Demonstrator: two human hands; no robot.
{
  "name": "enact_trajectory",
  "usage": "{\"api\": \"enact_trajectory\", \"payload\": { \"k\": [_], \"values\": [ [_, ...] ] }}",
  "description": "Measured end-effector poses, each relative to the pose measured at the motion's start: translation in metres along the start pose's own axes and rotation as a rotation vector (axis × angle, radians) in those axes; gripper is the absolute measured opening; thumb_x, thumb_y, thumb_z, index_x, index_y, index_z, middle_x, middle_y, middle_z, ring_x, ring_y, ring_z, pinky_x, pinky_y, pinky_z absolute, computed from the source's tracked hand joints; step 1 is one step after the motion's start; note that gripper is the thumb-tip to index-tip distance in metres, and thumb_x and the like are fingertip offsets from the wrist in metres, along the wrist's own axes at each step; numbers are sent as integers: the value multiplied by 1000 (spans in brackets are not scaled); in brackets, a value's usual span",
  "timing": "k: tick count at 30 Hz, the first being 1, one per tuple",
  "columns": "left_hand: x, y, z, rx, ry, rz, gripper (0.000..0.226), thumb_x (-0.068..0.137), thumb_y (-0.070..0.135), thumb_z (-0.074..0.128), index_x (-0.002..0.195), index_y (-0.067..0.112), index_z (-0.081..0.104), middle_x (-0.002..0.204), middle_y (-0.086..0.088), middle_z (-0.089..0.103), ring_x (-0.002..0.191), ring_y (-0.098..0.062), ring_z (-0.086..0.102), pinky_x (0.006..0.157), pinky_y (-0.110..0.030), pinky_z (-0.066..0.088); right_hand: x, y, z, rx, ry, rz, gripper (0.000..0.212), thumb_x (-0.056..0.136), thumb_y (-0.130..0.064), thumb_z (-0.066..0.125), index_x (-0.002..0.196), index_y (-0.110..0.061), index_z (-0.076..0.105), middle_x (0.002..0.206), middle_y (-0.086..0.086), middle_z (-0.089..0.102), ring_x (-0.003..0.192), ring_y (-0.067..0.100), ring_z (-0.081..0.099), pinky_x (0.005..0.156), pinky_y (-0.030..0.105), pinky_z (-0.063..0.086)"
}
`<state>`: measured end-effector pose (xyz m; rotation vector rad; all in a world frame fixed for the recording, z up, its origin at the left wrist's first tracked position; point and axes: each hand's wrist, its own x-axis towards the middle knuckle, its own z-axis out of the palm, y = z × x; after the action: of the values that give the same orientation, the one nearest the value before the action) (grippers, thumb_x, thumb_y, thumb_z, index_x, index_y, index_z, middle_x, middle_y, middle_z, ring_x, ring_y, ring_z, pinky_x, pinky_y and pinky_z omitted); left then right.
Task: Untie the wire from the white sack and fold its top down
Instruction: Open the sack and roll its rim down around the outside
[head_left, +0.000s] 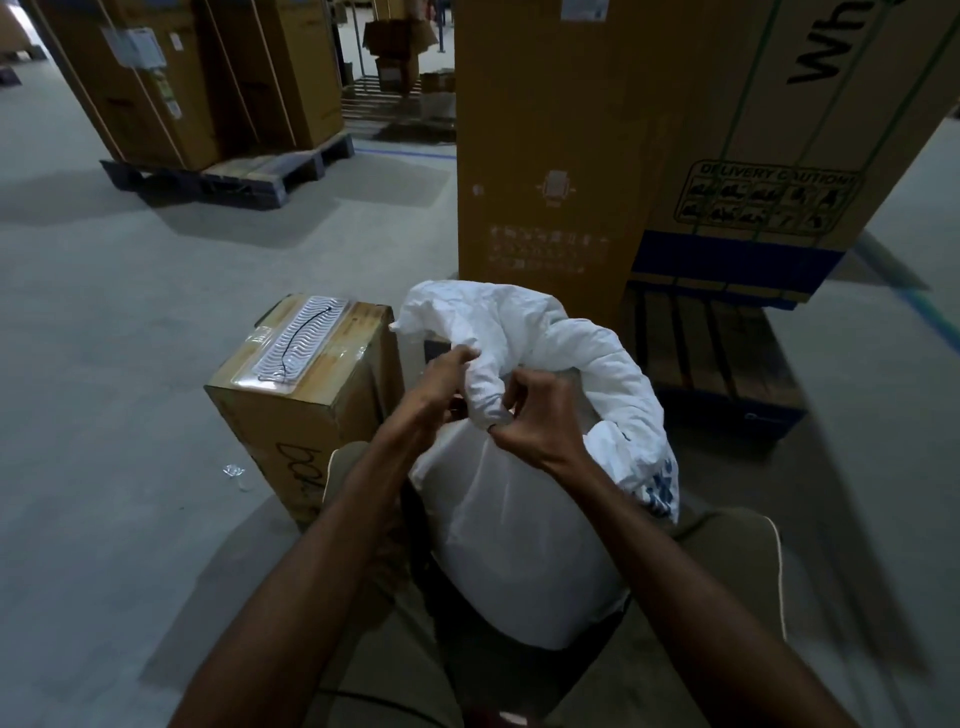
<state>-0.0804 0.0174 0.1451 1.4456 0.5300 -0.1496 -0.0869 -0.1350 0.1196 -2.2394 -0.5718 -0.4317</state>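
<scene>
Grey concrete warehouse floor (104, 332) runs under everything, and at its middle both hands work the bunched neck of the white sack (524, 519): the left hand (441, 379) grips the gathered cloth from the left, the right hand (530, 415) pinches it with curled fingers, though the wire itself cannot be made out. Just left of the sack stands a small taped carton (306, 384); behind it rises a tall cardboard box (550, 156), and far beyond to the left, boxes on a pallet (249, 171).

A warehouse was shown: tall cardboard cartons (561, 156) were stacked on wooden pallets (260, 174) across a bare concrete floor (104, 364).
</scene>
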Motion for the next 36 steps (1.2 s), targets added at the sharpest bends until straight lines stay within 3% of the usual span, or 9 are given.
{"api": "enact_trajectory", "payload": {
  "k": [5, 11, 15, 18, 21, 24, 28, 31, 36],
  "values": [
    [4, -14, -10, 507, 270, 290, 80, 79, 54, 77, 141, 13, 47, 137, -5, 59, 122, -25, 60, 101, -44, 53, -12, -7, 32, -242, -15, -232, 34, 44, 6, 66, 74, -8, 57, 66, 8, 59, 61, 32, 57, 46, 30, 38],
    [16, -16, -6, -298, 133, -42, 33, 100, 18, 57, 130, 4, 59, 124, -14, 66, 94, -25, 69, 87, -41, 60, -18, 2, 40, -131, 26, -146, 31, 59, -3, 69, 81, -17, 52, 81, 0, 53, 75, 22, 51, 53, 38, 45],
    [6, -9, -10, -585, 31, -184, 64, 51, 19, 58, 112, 1, 71, 115, -25, 70, 105, -39, 67, 88, -59, 57, -15, 3, 31, 254, -122, 204, 56, 56, -38, 95, 92, -19, 57, 90, -5, 62, 77, 3, 58, 64, 15, 47],
    [3, -10, -12, -495, 7, -160, 26, 78, 25, 50, 81, 4, 66, 80, -10, 63, 72, -26, 58, 66, -35, 57, -19, 3, 33, 242, -98, 322, 51, 47, -44, 98, 80, -21, 65, 72, -8, 69, 65, 6, 65, 56, 27, 54],
    [12, -7, -18, -312, -88, -124, 52, 87, 47, 61, 118, 6, 63, 110, -16, 69, 100, -31, 68, 91, -47, 57, -20, -1, 39, 110, 13, 270, 44, 51, -37, 91, 66, -19, 55, 58, -6, 60, 54, 12, 57, 49, 32, 45],
    [20, -14, -23, 288, 194, 26, 101, 70, 68, 76, 144, 10, 39, 140, -15, 55, 123, -33, 59, 103, -51, 51, -26, -5, 49, -30, 57, 124, 34, 60, -17, 76, 70, -19, 43, 61, -6, 52, 56, 23, 53, 49, 32, 35],
    [21, -30, -27, 665, 373, 335, 63, 80, 46, 79, 127, 8, 60, 124, -11, 67, 112, -30, 66, 91, -42, 58, -29, -7, 62, -254, -8, -75, 39, 50, 6, 66, 82, -11, 53, 76, 6, 58, 64, 36, 60, 47, 34, 37],
    [21, -25, -26, 261, 294, 174, 23, 94, 24, 67, 110, 9, 69, 99, -7, 73, 89, -22, 72, 82, -41, 62, -32, -2, 68, -287, -51, -110, 40, 52, 2, 68, 86, -12, 53, 81, 4, 56, 66, 35, 59, 48, 37, 43],
    [11, -5, -41, -601, 140, -145, 35, 107, 26, 24, 82, 15, 46, 83, -5, 48, 69, -20, 49, 61, -36, 43, -21, -2, 57, 160, -155, 291, 58, 60, -66, 84, 90, -22, 60, 90, -9, 62, 80, 10, 61, 66, 28, 51]
  ]
}}
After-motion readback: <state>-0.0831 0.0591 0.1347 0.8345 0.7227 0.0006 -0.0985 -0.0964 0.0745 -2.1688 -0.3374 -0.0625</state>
